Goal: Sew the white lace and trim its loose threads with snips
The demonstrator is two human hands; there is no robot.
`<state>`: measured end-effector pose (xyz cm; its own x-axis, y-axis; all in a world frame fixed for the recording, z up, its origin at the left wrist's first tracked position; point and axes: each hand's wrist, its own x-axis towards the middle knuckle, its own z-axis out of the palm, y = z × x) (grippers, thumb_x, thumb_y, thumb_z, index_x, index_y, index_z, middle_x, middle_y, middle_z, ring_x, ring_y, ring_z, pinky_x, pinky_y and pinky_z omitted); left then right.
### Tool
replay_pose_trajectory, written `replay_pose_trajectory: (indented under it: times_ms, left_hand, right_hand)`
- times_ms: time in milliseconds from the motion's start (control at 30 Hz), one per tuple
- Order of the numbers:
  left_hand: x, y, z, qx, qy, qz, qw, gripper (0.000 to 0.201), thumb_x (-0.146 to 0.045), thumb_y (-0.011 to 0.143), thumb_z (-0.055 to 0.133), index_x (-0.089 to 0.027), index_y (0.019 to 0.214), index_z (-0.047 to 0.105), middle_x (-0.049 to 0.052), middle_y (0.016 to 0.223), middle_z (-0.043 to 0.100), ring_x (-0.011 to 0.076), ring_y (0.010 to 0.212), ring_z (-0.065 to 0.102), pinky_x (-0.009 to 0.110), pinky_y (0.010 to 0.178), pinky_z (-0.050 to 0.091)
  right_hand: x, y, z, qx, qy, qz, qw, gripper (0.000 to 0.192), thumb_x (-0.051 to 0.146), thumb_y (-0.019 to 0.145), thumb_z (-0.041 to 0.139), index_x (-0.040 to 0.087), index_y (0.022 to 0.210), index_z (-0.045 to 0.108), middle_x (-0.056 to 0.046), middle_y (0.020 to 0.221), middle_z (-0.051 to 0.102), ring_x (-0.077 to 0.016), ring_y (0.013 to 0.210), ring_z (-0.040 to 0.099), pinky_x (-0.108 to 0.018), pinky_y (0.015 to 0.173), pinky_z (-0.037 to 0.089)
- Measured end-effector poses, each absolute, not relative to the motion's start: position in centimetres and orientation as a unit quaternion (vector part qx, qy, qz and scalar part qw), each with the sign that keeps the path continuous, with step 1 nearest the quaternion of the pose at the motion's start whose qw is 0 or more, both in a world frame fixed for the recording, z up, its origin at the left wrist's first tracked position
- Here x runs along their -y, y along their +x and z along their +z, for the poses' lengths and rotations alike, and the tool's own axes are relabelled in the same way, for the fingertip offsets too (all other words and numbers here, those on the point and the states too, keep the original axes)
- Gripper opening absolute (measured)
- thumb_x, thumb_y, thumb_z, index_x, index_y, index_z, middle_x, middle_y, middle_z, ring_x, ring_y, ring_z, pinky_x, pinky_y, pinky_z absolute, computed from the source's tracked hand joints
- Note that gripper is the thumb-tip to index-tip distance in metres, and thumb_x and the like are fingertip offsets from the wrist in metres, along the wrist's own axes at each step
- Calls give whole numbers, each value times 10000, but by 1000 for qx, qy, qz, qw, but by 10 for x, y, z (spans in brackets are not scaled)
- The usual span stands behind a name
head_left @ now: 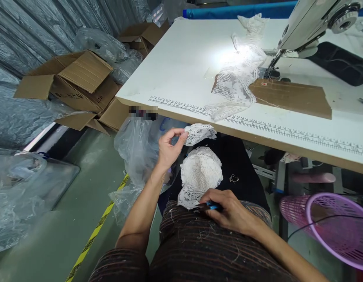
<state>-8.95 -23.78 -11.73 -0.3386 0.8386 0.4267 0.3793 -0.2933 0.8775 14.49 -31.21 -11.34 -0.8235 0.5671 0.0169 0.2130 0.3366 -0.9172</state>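
White lace (200,174) lies bunched on the person's lap, below the tabletop (184,66) edge, with one end lifted up and to the left. The left hand (168,147) pinches that raised end between thumb and fingertips, just under the printed ruler (181,105) along the tabletop's front. The right hand (230,209) rests on the lap at the lace's lower edge, its fingers curled around a small blue tool (212,205), too hidden to identify. More lace (237,80) trails across the tabletop toward the sewing machine (310,23), partly over a brown cardboard sheet (293,98). Clear plastic bags (136,149) hang beside the left arm. Open cardboard boxes (78,86) sit on the floor to the left, by a yellow-black tape line (96,231). A pink basket (334,227) stands at the right.
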Motion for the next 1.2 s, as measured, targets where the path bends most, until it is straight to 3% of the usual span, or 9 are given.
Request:
replay_pose_trajectory:
  times_ms: [267, 433, 567, 667, 800, 1000, 1100, 1200]
  left_hand:
    - [241, -85, -113, -559, 546, 589, 208, 154, -330, 788, 701, -187, 843, 700, 21, 798, 669, 136, 740, 610, 266, 712, 504]
    - [238, -86, -106, -538, 565, 590, 206, 122, -302, 797, 695, -191, 845, 700, 18, 801, 664, 133, 742, 604, 266, 705, 494]
    - [239, -88, -105, -538, 567, 588, 208, 86, -266, 795, 696, -188, 833, 697, 11, 783, 651, 126, 728, 590, 261, 697, 487]
    - [239, -89, -106, -541, 564, 587, 211, 81, -256, 794, 696, -187, 836, 695, 11, 786, 643, 123, 732, 586, 261, 696, 487]
    - [239, -90, -108, -545, 565, 582, 213, 102, -279, 794, 695, -192, 848, 696, 15, 791, 645, 127, 733, 585, 266, 693, 492]
    - [239, -89, -111, -550, 561, 581, 211, 113, -298, 793, 697, -201, 849, 694, 15, 782, 640, 129, 723, 576, 277, 697, 492]
    - [241, -89, -111, -555, 561, 577, 210, 119, -311, 797, 693, -202, 845, 691, 17, 775, 641, 134, 725, 579, 286, 700, 494]
    - [243, -90, -110, -554, 562, 577, 210, 117, -311, 797, 695, -205, 845, 689, 16, 783, 645, 136, 732, 586, 285, 696, 494]
  right_hand:
    - [305, 140, -116, 779, -297, 510, 212, 187, 136, 795, 525, 217, 923, 636, -18, 838, 705, -157, 720, 640, -251, 675, 475]
    - [273, 127, -133, 730, -446, 428, 292, 108, 292, 837, 555, 211, 854, 624, -14, 742, 660, -169, 647, 600, -275, 634, 457]
    - [252, 122, -150, 708, -515, 356, 326, 157, 336, 823, 561, 193, 838, 625, -76, 879, 658, -202, 734, 605, -314, 685, 465]
    - [245, 119, -160, 690, -528, 364, 334, 170, 341, 811, 557, 190, 844, 628, -90, 956, 673, -203, 757, 611, -320, 703, 473]
    - [243, 116, -168, 680, -548, 375, 311, 152, 319, 806, 542, 201, 826, 635, -33, 756, 667, -178, 620, 585, -291, 601, 455]
    - [258, 124, -165, 782, -445, 293, 325, 232, 132, 823, 470, 218, 961, 635, -76, 1011, 695, -211, 937, 651, -296, 753, 502]
    - [277, 131, -154, 807, -385, 313, 320, 347, 70, 803, 462, 204, 1090, 604, -85, 1012, 698, -193, 885, 664, -288, 736, 517]
    - [297, 140, -135, 796, -309, 413, 316, 453, 52, 793, 493, 201, 1217, 546, -69, 975, 699, -167, 806, 663, -268, 705, 529]
